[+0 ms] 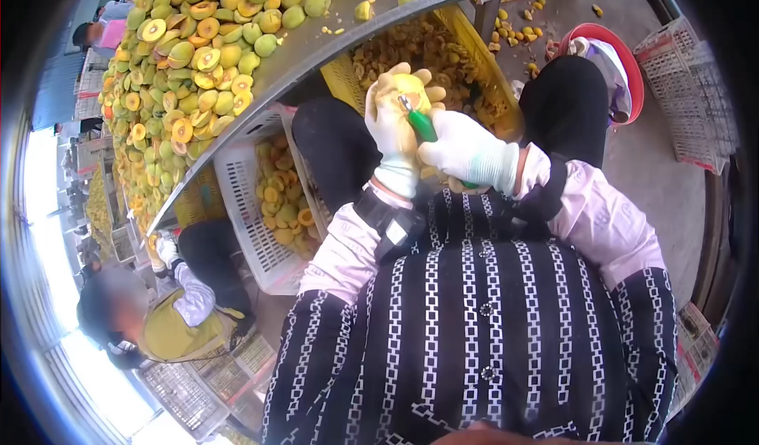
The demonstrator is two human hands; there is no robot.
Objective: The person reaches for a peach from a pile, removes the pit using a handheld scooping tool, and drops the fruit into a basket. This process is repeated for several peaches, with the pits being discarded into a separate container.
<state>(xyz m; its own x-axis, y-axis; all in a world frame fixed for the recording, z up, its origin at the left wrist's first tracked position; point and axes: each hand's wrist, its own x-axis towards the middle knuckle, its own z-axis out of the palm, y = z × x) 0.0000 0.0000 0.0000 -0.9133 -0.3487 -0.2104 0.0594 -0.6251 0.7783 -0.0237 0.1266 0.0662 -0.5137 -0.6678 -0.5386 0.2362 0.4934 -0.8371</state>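
My left hand [390, 133], in a white glove, is closed around a halved yellow peach [411, 87], its fingers curled behind the fruit and the cut face turned up. Gripped in my right hand [466, 146], also gloved, is a green-handled tool [422, 126]. Its short metal tip sits at the middle of the peach's cut face. Both hands are close together above my lap, over a yellow crate [482, 69] holding brownish peach scraps.
A metal-edged table [304, 69] at upper left carries a heap of peaches [198, 58]. Beside my left leg stands a white crate [247, 208] with peach halves. At right are a red tub [632, 89] and stacked crates [684, 89]. Another person [178, 318] works at lower left.
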